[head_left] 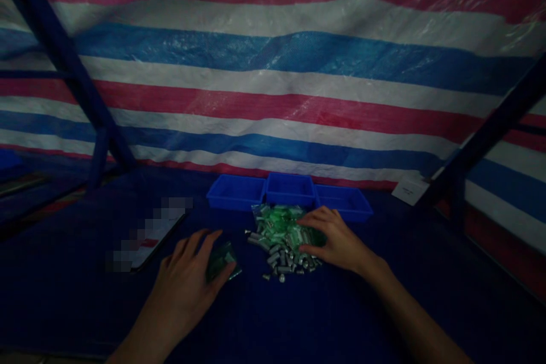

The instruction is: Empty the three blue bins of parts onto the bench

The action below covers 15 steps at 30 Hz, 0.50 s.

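- Two hands rest on a dark blue counter (384,318) in dim light, seen from the head camera.
- Left hand (187,273) — palm down, fingers curled loosely around a small green packet (222,261), which lies on the counter under the fingertips and thumb.
- Right hand (335,239) — palm down, fingers spread and laid on the right side of a heap of small parts (279,239); whether it pinches any single piece cannot be told.
- Heap of small parts — short silvery cylinders mixed with clear green pieces, piled at the centre of the counter, between the two hands and just in front of the bins.
- Three blue bins (290,189) — set side by side in a row behind the heap, against the backdrop.
- Flat dark device (149,239), blurred, lies left of the left hand, well apart from the heap.
- Striped tarpaulin (273,79) in red, white and blue hangs behind; dark blue frame bars (63,62) cross it at either side.
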Tool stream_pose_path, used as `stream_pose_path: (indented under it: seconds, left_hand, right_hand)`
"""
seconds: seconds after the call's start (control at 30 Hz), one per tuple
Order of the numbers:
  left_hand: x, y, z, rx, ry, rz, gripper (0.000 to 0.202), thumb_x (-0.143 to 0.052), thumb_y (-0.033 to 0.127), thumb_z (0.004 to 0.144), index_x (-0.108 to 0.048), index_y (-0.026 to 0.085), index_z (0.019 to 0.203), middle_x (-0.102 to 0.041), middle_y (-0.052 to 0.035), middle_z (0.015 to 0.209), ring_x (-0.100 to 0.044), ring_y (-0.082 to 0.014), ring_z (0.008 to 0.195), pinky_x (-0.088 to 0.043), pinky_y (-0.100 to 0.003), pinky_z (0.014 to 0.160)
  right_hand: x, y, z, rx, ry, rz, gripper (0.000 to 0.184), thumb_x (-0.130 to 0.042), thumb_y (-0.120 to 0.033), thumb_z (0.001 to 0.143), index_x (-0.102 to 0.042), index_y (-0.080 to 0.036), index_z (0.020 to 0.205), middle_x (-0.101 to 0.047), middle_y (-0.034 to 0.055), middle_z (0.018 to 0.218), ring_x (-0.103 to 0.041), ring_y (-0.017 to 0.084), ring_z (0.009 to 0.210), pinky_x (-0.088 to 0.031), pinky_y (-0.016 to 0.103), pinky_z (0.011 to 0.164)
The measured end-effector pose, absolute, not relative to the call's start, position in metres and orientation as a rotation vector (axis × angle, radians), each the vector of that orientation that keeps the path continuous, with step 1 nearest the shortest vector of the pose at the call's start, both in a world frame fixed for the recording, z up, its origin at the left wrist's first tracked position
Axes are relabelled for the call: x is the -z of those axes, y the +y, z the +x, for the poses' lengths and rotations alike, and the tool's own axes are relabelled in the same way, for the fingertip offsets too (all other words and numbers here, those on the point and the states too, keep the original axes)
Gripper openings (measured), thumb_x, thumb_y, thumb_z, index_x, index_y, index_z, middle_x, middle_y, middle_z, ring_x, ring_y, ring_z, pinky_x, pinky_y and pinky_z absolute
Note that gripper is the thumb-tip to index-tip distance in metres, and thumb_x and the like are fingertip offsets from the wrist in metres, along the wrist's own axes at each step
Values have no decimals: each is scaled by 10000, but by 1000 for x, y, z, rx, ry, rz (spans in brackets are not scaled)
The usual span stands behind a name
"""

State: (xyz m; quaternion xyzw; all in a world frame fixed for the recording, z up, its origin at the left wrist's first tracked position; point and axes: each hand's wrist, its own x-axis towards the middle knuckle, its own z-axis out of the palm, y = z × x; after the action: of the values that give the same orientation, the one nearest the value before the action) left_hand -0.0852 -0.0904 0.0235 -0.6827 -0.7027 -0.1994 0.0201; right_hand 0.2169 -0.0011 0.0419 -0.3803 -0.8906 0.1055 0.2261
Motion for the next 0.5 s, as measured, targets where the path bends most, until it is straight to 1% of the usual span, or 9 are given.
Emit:
stream_pose_path:
  seconds: [0.03,0.1,0.17,0.2,0.27,0.33,0.4,0.5]
  left_hand:
    - [-17,-96,-89,610,-2193,-2149,527,-565,498,801,-562,227,1253,-603,-106,1253,-556,-365,1136,-468,-541,889]
    - [-9,-100,-92,666,-2195,-2213,420,-595,427,801,-608,247,1180,-662,-78,1141,-607,-327,1067,-456,-511,951]
    - [-7,-99,-90,743,-2179,-2269,314,-627,370,789,-648,267,1086,-682,-54,1070,-625,-307,1032,-450,-491,973]
    - [-8,-97,-88,789,-2187,-2277,280,-643,342,776,-657,273,1046,-682,-48,1050,-628,-304,1023,-459,-483,962]
    - [-13,-93,-82,905,-2243,-2282,258,-654,289,748,-657,271,1005,-677,-39,998,-644,-287,966,-500,-443,889]
    - [-18,-91,-77,1071,-2297,-2332,251,-641,264,741,-641,258,993,-667,-22,916,-658,-247,856,-526,-376,791]
    - [-22,-88,-72,1280,-2315,-2409,243,-638,292,753,-620,245,991,-653,-6,861,-652,-211,777,-525,-318,712]
    - [-23,-81,-62,1529,-2333,-2462,265,-650,358,767,-597,233,994,-634,-5,867,-646,-192,761,-511,-276,646]
  right_hand:
    - [-42,-1,216,-296,-2452,-1050,446,-723,-460,788,-636,-307,1197,-675,72,1113,-565,290,1096,-383,526,997]
    - [-42,0,215,-326,-2413,-1043,442,-739,-407,782,-641,-292,1197,-676,73,1079,-586,278,1056,-418,486,968]
    - [-41,1,215,-396,-2333,-1033,411,-755,-355,765,-663,-280,1159,-681,67,1033,-619,257,977,-472,420,890]
    - [-41,2,214,-439,-2275,-1036,379,-755,-332,759,-678,-280,1127,-686,61,1011,-633,247,935,-491,392,846]
    - [-37,4,213,-523,-2129,-1068,306,-739,-304,756,-698,-282,1058,-702,48,969,-650,235,861,-507,361,776]
    - [-32,7,212,-615,-1959,-1116,271,-727,-305,745,-705,-276,1013,-716,39,928,-656,236,801,-512,355,727]
    - [-27,11,211,-738,-1795,-1119,283,-725,-316,729,-696,-259,1004,-719,42,906,-656,237,764,-514,348,686]
    - [-22,16,210,-862,-1612,-1068,284,-735,-319,699,-674,-238,964,-709,45,870,-657,237,754,-517,333,660]
